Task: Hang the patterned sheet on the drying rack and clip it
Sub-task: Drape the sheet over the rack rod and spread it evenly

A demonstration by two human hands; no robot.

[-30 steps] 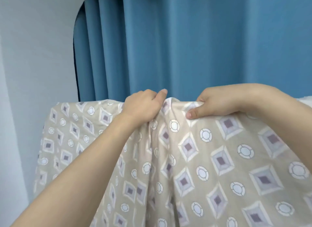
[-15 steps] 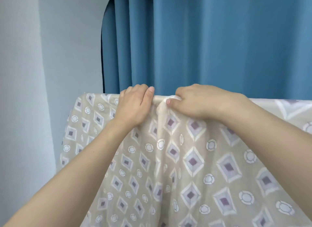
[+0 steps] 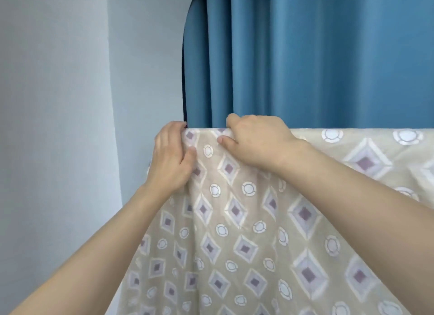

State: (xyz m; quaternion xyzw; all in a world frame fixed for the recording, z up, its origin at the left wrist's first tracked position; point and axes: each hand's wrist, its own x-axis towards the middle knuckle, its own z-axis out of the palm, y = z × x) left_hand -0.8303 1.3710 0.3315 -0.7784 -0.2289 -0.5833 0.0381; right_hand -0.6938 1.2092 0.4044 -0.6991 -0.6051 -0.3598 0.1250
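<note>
The patterned sheet (image 3: 246,232) hangs draped over a straight horizontal top line, presumably a bar of the drying rack, though the rack itself is hidden under the cloth and cannot be made out. Its beige fabric with diamonds and rings falls toward the viewer in loose folds. The left hand (image 3: 172,158) holds the sheet at its upper left corner, thumb pressed on the front face and fingers curled over the side edge, a grip that seems meant to square that corner along the bar. The right hand (image 3: 256,142) sits just beside it on the top fold, fingers hooked over the far side and thumb on the near face, pinching the cloth, probably to pin it in place while the corner is pulled taut. No clip shows in either hand or on the sheet, so the clipping appears not yet done. Behind hang a blue curtain (image 3: 317,56) and a pale wall (image 3: 58,103). No container is in view.
</note>
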